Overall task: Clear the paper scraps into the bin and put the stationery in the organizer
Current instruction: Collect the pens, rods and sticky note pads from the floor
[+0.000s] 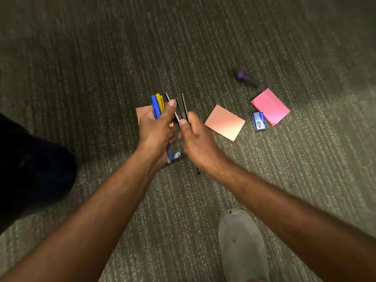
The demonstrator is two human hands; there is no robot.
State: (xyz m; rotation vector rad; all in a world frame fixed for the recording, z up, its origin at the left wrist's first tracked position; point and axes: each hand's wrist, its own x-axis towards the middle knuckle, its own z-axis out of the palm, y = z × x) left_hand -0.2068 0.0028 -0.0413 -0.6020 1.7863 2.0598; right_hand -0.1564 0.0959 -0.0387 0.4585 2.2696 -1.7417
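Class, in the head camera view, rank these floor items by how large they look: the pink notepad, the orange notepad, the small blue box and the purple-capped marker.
1-2. orange notepad and pink notepad: too alike to rank
3. purple-capped marker, blurred
4. small blue box

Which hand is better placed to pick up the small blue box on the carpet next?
Right, probably. The small blue box lies on the carpet to the right of both hands, nearer the right hand, which grips only a few dark pens. The left hand is farther away and full of blue and yellow pens.
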